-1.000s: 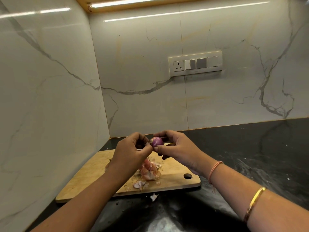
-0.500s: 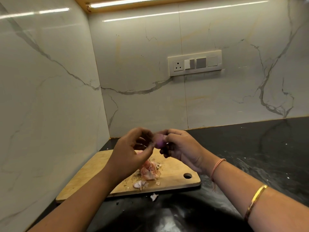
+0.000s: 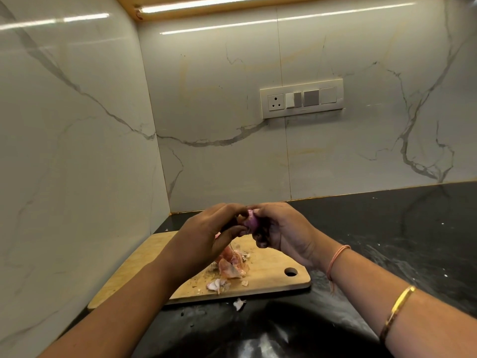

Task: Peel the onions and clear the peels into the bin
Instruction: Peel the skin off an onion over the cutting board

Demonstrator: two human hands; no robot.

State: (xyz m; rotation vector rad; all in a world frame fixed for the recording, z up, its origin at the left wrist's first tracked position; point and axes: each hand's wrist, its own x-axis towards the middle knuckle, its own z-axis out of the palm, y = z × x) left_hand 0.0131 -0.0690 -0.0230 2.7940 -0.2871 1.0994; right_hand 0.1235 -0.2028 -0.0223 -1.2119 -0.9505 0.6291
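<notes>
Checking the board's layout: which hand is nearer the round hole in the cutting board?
Right. The right hand hovers just above and left of the hole; the left hand is farther left, beyond the peel pile.

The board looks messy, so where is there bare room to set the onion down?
The black counter right of the cutting board, back to the wall, is bare. So is the board's left end by the side wall. Peels crowd the board's middle; one scrap lies just off its front edge.

White veined marble walls (image 3: 211,104), a switch panel (image 3: 301,98), black countertop (image 3: 387,228), strip light (image 3: 206,3) overhead
</notes>
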